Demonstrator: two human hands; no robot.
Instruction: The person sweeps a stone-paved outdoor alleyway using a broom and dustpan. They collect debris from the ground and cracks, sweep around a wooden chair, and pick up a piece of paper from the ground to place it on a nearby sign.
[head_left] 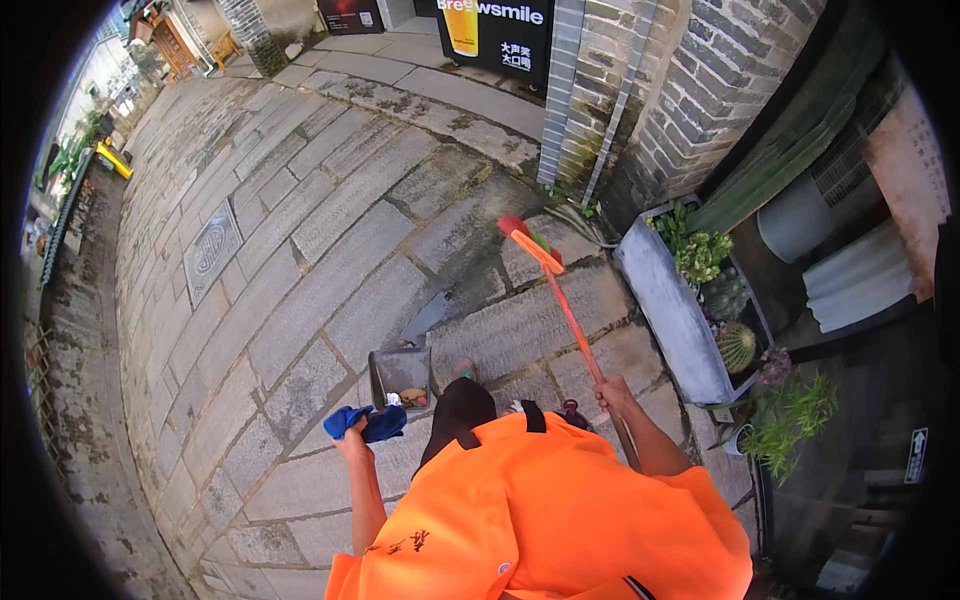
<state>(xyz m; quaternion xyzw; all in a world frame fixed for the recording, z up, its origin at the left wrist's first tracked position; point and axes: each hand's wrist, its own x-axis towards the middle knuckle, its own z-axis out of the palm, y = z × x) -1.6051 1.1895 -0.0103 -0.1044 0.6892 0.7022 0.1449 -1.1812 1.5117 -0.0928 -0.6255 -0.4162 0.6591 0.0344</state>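
Note:
My right hand is wrapped round the reddish handle of a broom. The broom's orange and red head reaches out toward the foot of the brick wall, close to the planter. Out to the left, my left hand is closed at a bunched blue cloth. Just beyond the cloth is a grey dustpan, with brownish debris and a crumpled white scrap in it. Whether my left fingers also grip the dustpan's handle is hidden.
Uneven stone paving runs far ahead, with a carved drain cover at left. A long grey planter with cacti lines the right side, beside a small white pot. A brick pillar and downpipes stand beyond.

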